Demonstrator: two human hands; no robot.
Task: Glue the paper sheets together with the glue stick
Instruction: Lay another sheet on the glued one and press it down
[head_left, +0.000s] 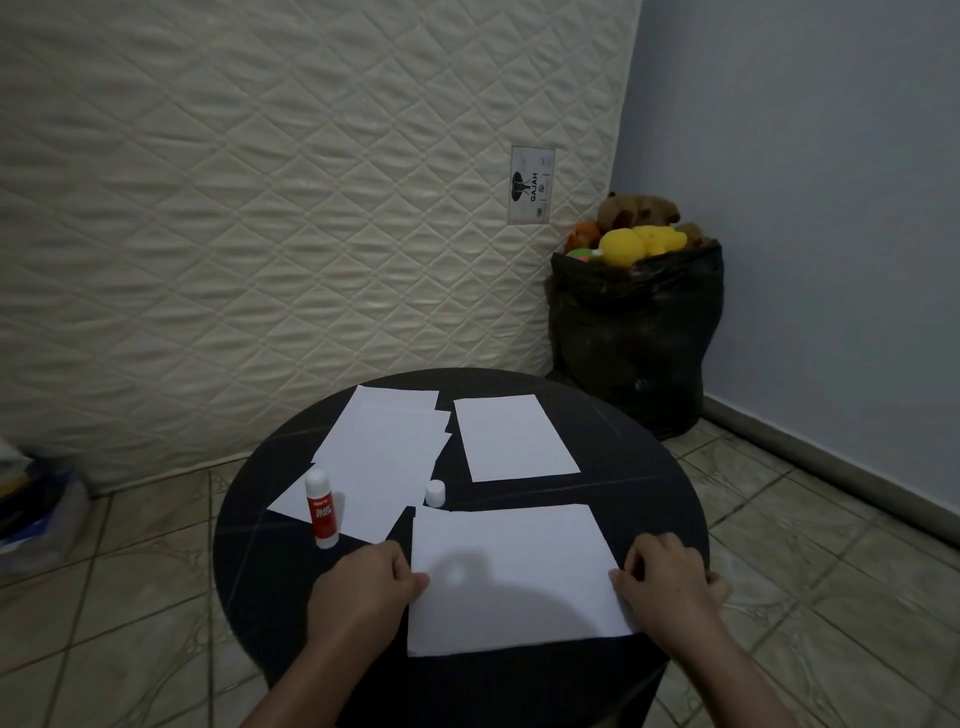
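A white paper sheet (511, 577) lies at the near side of the round black table (649, 499). My left hand (366, 587) pinches its left edge and my right hand (667, 582) pinches its right edge. A red and white glue stick (321, 512) stands upright and uncapped to the left, on the corner of a loose stack of sheets (382, 457). Its white cap (435, 493) stands between the stack and the near sheet. One more single sheet (511, 436) lies at the far right of the table.
A quilted mattress (260, 208) leans upright behind the table. A black bag (634, 332) full of plush toys stands in the corner at the right. Tiled floor surrounds the table, and a pile of things (31, 499) sits at the far left.
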